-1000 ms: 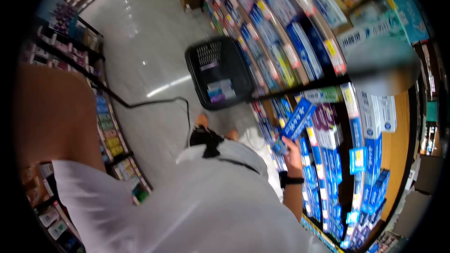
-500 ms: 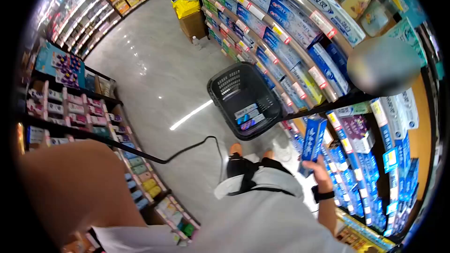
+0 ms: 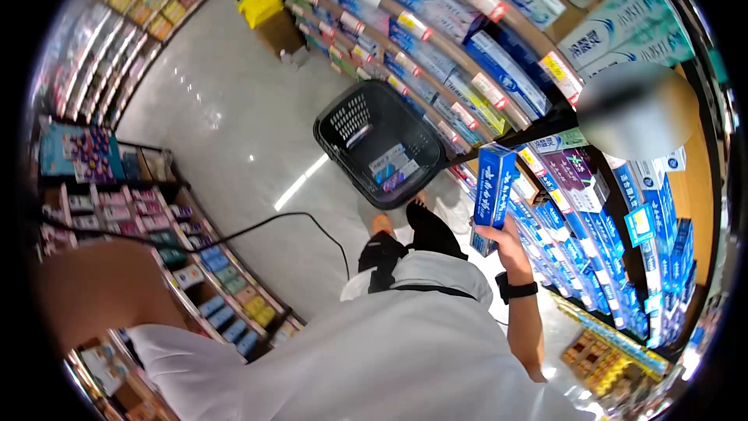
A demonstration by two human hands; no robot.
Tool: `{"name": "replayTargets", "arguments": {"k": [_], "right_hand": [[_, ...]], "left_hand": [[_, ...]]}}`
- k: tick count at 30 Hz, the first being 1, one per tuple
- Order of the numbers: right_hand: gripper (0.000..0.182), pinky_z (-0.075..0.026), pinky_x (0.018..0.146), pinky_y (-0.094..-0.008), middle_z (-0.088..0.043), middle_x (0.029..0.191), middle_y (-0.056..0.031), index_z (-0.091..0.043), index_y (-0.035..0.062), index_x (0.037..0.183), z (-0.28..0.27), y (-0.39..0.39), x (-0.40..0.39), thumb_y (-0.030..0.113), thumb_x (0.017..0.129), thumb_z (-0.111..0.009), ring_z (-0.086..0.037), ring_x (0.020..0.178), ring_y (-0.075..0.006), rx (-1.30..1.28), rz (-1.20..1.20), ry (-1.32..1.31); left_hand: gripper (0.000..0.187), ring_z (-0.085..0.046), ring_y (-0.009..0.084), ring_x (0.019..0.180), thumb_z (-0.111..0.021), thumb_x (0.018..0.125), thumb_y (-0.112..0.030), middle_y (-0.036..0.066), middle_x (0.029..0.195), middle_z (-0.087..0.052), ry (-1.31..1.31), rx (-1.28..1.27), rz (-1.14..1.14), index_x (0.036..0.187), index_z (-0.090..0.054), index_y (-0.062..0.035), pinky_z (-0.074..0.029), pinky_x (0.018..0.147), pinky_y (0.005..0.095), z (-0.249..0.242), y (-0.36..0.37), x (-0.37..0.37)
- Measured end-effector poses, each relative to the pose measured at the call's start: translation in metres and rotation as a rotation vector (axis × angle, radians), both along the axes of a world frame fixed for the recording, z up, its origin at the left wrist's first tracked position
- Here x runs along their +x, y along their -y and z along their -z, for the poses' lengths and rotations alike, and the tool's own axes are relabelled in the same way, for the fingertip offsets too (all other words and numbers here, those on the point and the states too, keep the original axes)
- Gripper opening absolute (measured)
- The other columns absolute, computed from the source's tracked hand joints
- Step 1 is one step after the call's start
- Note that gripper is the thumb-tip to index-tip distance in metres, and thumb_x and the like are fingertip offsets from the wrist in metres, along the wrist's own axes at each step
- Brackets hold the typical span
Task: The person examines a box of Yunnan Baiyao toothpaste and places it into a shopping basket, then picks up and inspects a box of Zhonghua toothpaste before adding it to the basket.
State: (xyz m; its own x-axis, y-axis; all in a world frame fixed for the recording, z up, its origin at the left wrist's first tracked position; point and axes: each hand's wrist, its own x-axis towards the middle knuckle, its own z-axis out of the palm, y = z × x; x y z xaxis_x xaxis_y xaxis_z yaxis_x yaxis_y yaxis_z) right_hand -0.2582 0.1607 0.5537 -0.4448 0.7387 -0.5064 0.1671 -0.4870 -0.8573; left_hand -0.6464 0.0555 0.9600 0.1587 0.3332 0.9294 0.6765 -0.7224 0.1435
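My right hand [image 3: 502, 242] is closed around a blue toothpaste box [image 3: 493, 187] with white lettering, held upright beside the shelf on the right. A black band circles that wrist. My left arm [image 3: 113, 288] shows large and blurred at the left edge, but its hand is out of sight. A black shopping basket [image 3: 333, 148] stands on the floor in front of my feet, with a few small boxes [image 3: 393, 168] inside it.
Shelves of toothpaste boxes [image 3: 436, 54] run along the right, with price tags on their edges. A lower shelf [image 3: 148, 214] of small packs lines the left. Farther up the aisle are a yellow bag [image 3: 259, 8] and a carton [image 3: 280, 33]. A blurred round shape [image 3: 639, 109] covers part of the right side.
The view has shifted, so the basket and shelves appear farther left. My right hand, still holding the blue box, appears higher and further left. My left arm appears lower in the frame.
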Motion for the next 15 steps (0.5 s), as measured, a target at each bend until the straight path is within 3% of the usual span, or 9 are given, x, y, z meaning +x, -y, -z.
{"name": "replayTargets", "arguments": {"k": [2,3,4,5,6,7,8,10,15], "right_hand": [[0.038,-0.043,0.083,-0.0280,-0.063,0.095,-0.0073,-0.058,0.0009,0.104,0.012,-0.020,-0.004,0.013,0.070,-0.069,-0.059,0.089,-0.0162,0.022,-0.075,-0.036],[0.039,-0.042,0.080,-0.0263,-0.061,0.094,-0.0047,-0.057,0.0016,0.105,0.010,-0.029,-0.009,0.013,0.070,-0.071,-0.056,0.088,-0.0138,0.029,-0.089,-0.066],[0.040,-0.040,0.078,-0.0245,-0.059,0.092,-0.0022,-0.056,0.0022,0.106,0.007,-0.038,-0.015,0.013,0.070,-0.072,-0.053,0.087,-0.0114,0.035,-0.106,-0.094],[0.043,-0.040,0.080,-0.0245,-0.058,0.095,-0.0022,-0.055,0.0013,0.108,0.004,-0.049,-0.020,0.014,0.070,-0.072,-0.052,0.088,-0.0120,0.041,-0.147,-0.114],[0.043,-0.040,0.080,-0.0245,-0.058,0.095,-0.0022,-0.055,0.0013,0.108,0.001,-0.059,-0.027,0.014,0.070,-0.072,-0.052,0.088,-0.0120,0.049,-0.135,-0.135],[0.040,-0.040,0.079,-0.0247,-0.058,0.091,-0.0023,-0.055,0.0014,0.106,-0.002,-0.068,-0.035,0.012,0.070,-0.071,-0.053,0.085,-0.0118,0.090,-0.165,-0.133],[0.037,-0.040,0.078,-0.0248,-0.058,0.087,-0.0025,-0.055,0.0014,0.104,-0.006,-0.075,-0.042,0.011,0.071,-0.069,-0.053,0.082,-0.0115,0.121,-0.209,-0.124],[0.034,-0.040,0.076,-0.0232,-0.058,0.086,-0.0012,-0.056,0.0026,0.100,-0.010,-0.091,-0.055,0.013,0.071,-0.070,-0.052,0.081,-0.0097,0.109,-0.288,-0.173],[0.035,-0.042,0.074,-0.0228,-0.059,0.088,-0.0007,-0.057,0.0039,0.101,0.004,-0.119,-0.083,0.012,0.070,-0.073,-0.054,0.080,-0.0093,0.053,-0.380,-0.253]], "left_hand": [[0.031,-0.045,0.0165,0.072,-0.040,0.095,-0.032,0.005,0.086,-0.052,-0.093,0.037,-0.029,0.105,-0.057,-0.0075,-0.034,0.063,0.0314,-0.004,0.018,0.016],[0.031,-0.045,0.0164,0.072,-0.040,0.096,-0.031,0.005,0.086,-0.052,-0.133,0.004,-0.031,0.106,-0.057,-0.0073,-0.034,0.063,0.0310,0.002,0.023,0.020],[0.031,-0.045,0.0163,0.072,-0.040,0.096,-0.031,0.005,0.086,-0.052,-0.173,-0.082,0.001,0.106,-0.057,-0.0071,-0.034,0.062,0.0307,0.009,0.028,0.023],[0.030,-0.044,0.0158,0.089,-0.039,0.093,-0.040,0.002,0.091,-0.046,-0.227,-0.453,0.116,0.089,-0.052,-0.0126,-0.031,0.074,0.0311,0.022,0.047,0.016],[0.030,-0.044,0.0158,0.089,-0.039,0.093,-0.040,0.002,0.091,-0.046,-0.251,-0.447,0.122,0.089,-0.052,-0.0126,-0.031,0.074,0.0311,0.046,0.030,0.024],[0.022,-0.048,0.0162,0.077,-0.053,0.085,-0.035,0.001,0.085,-0.050,-0.182,-0.483,0.211,0.090,-0.052,-0.0136,-0.034,0.063,0.0300,0.077,0.007,0.043],[0.027,-0.053,0.0167,0.066,-0.068,0.077,-0.030,0.000,0.079,-0.053,-0.099,-0.526,0.289,0.092,-0.051,-0.0146,-0.038,0.053,0.0289,0.096,-0.013,0.064],[0.023,-0.062,0.0190,0.067,-0.067,0.077,-0.016,0.005,0.088,-0.060,0.129,-0.721,0.368,0.094,-0.053,-0.0116,-0.043,0.048,0.0251,0.111,-0.047,0.107],[0.024,-0.061,0.0188,0.065,-0.067,0.075,-0.017,0.007,0.087,-0.059,0.279,-0.722,0.452,0.095,-0.054,-0.0090,-0.042,0.047,0.0258,0.132,-0.094,0.160]]}}
